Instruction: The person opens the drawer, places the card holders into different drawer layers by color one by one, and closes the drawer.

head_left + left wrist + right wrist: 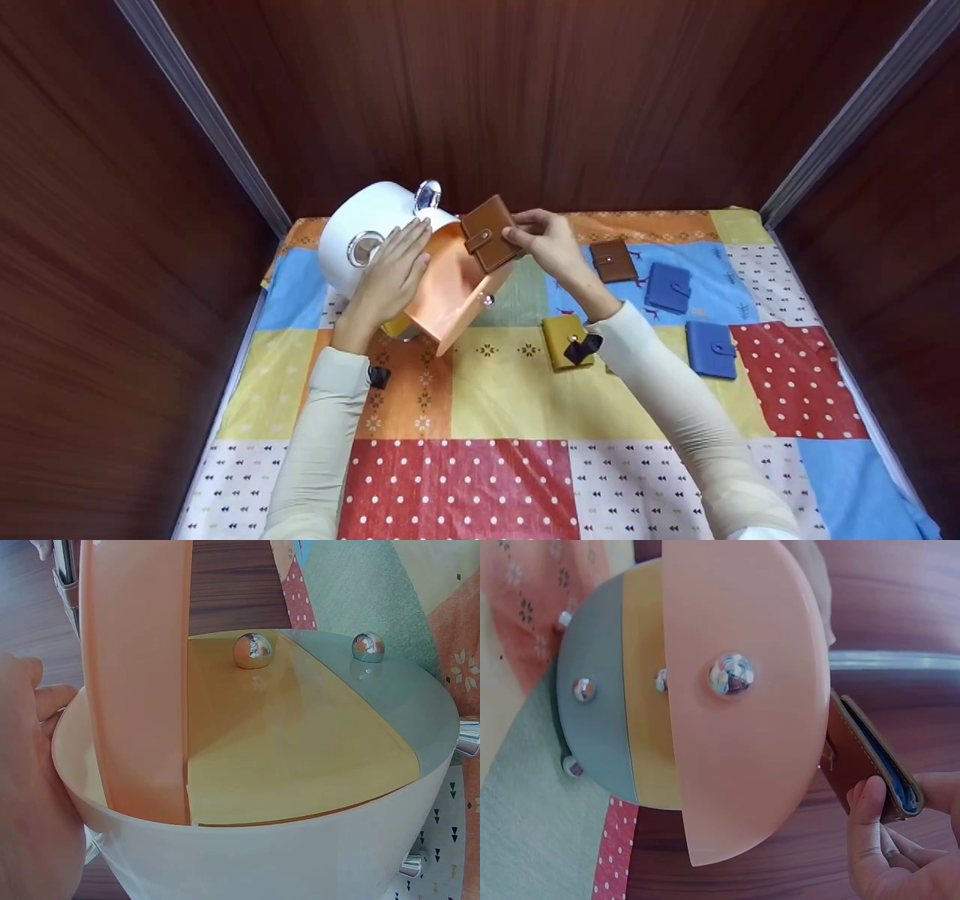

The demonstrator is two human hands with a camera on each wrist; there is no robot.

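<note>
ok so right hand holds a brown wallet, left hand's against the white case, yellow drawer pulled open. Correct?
One slip: the orange drawer is the one pulled open; the yellow drawer is shut, as the left wrist view shows. The right hand does hold a brown wallet, and the left hand is against the white case.

Patchwork cloth (pixel 517 397) lay between wooden walls (pixel 480 97).
Metal strips (pixel 208 112) lined the corners; red patches (pixel 465 487) bore white dots.

A left hand (pixel 394 270) partly covers a white box (pixel 360 214), a black strap (pixel 583 349) a yellow wallet (pixel 559 335); the counter (pixel 457 480) has its near edge cropped.
</note>
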